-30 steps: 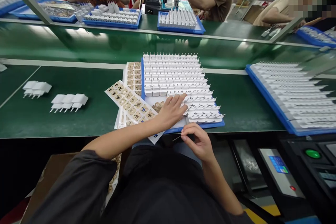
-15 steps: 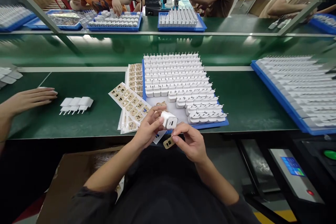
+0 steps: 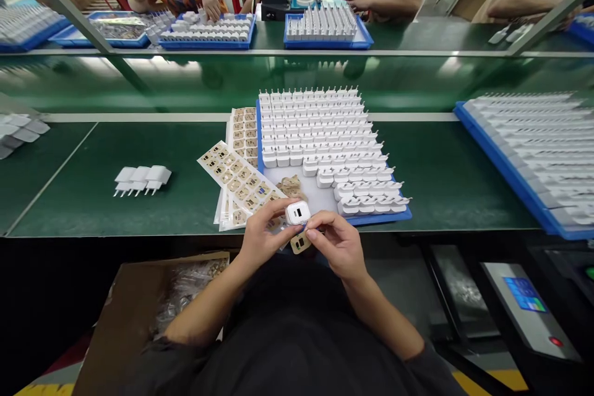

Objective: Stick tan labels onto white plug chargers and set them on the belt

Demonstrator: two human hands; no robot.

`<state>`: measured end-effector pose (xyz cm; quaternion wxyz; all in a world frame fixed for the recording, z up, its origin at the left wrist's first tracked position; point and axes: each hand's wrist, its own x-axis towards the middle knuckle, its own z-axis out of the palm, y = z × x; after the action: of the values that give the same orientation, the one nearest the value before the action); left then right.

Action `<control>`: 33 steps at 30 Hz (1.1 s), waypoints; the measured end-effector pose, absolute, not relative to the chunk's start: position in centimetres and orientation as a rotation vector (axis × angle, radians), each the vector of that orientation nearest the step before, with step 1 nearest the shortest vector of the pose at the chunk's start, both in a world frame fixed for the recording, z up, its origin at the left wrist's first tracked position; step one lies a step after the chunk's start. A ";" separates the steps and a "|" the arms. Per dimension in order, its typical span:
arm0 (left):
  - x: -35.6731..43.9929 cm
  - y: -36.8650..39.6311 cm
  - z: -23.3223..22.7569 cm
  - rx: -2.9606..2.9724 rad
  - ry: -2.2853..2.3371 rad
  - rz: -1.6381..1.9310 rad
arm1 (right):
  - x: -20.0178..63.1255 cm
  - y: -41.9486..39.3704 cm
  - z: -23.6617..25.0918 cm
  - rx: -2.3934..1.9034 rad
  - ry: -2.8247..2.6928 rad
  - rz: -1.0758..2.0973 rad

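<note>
White charger plug [image 3: 297, 213] is off the table, held at the near edge just in front of the blue tray [image 3: 378, 218], port face up toward the camera. Left hand [image 3: 260, 236] grips it from the left side, fingers curled around the body. Right hand [image 3: 338, 242] is pinched on a small tan sticker [image 3: 300, 242], which sits just below the plug, touching or nearly touching it; can't tell which.

Blue tray sits centre on the green table [image 3: 440, 179], packed with rows of white plugs [image 3: 315, 127], prongs up in the far rows, lying flat in the near-right rows. Near-left corner of the tray has a bare patch with a small pile of loose tan stickers [image 3: 291, 186].

Left of the tray, touching it: sticker sheets [image 3: 236, 176], fanned out, one angled toward the near edge.

Further left on the table, well apart: short row of plugs lying on their sides [image 3: 143, 178]. More plugs at the far-left edge [image 3: 21, 130].

Right side: second blue tray [image 3: 505, 167] full of white parts, partly cut off.

Below the table, near left: open cardboard box [image 3: 125, 315] with clear bagged parts. Near right: machine panel with small blue screen [image 3: 524, 294].

Far side, behind a rail: other people at more blue trays [image 3: 325, 42].
</note>
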<state>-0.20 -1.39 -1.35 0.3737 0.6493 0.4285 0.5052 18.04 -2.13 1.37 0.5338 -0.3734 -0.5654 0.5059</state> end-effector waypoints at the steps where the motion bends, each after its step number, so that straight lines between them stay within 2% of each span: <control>1: -0.2 -1.4 -1.4 1.692 1.118 1.309 | 18.1 -2.1 1.4 -0.908 -1.358 1.196; 6: -0.2 -1.7 -1.1 1.823 1.104 1.296 | 18.2 -1.3 1.9 -1.020 -1.318 1.039; 23: -0.1 -1.8 0.2 1.949 1.116 1.331 | 17.7 -1.0 2.2 -1.043 -1.303 1.042; 33: -0.3 -1.7 0.2 1.977 1.115 1.332 | 17.5 -1.3 2.4 -1.100 -1.410 0.898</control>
<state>-0.34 -1.74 0.24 0.2519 0.7270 0.4099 0.4899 17.51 -1.32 2.36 0.5397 -0.4629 -0.5932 0.3777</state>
